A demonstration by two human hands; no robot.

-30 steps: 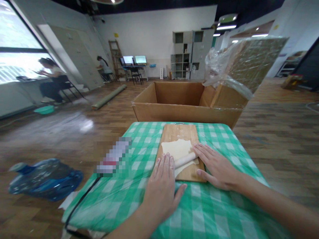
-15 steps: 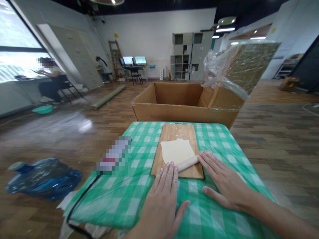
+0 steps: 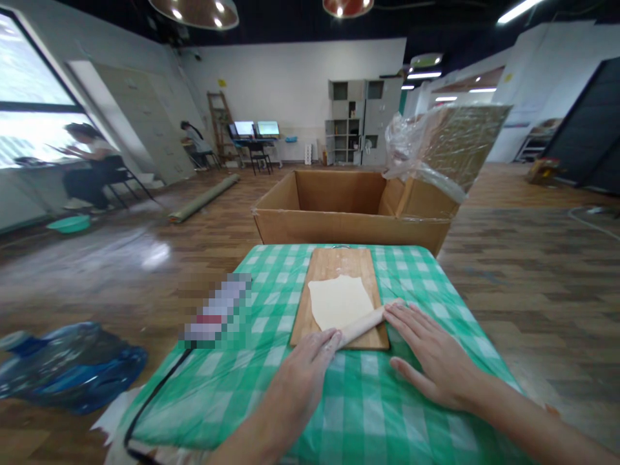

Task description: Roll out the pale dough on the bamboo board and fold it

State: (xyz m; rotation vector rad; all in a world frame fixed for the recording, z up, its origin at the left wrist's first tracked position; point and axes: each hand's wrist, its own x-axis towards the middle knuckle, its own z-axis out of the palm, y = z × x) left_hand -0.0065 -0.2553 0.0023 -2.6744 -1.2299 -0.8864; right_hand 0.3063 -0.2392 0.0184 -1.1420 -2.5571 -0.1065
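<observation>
A flat sheet of pale dough [image 3: 340, 300] lies on a wooden cutting board [image 3: 339, 263] on a table with a green checked cloth [image 3: 271, 303]. A thin wooden rolling pin [image 3: 364, 322] lies across the near end of the board, at the dough's near edge. My left hand [image 3: 303, 374] rests flat with its fingertips on the pin's left end. My right hand [image 3: 431, 352] lies flat, fingers stretched out, with its fingertips on the pin's right end. Both palms face down and neither hand is closed around anything.
An open cardboard box [image 3: 349, 206] stands just beyond the table, with a plastic-wrapped panel [image 3: 450, 145] leaning at its right corner. A blue plastic bag [image 3: 68, 368] lies on the wooden floor to the left. People sit at desks [image 3: 90, 168] far left. A black cable [image 3: 150, 400] hangs off the table's left edge.
The rolling pin has come toward me from mid-dough to the board's near end, both hands drawing back with it. The dough lies flatter and fully uncovered.
</observation>
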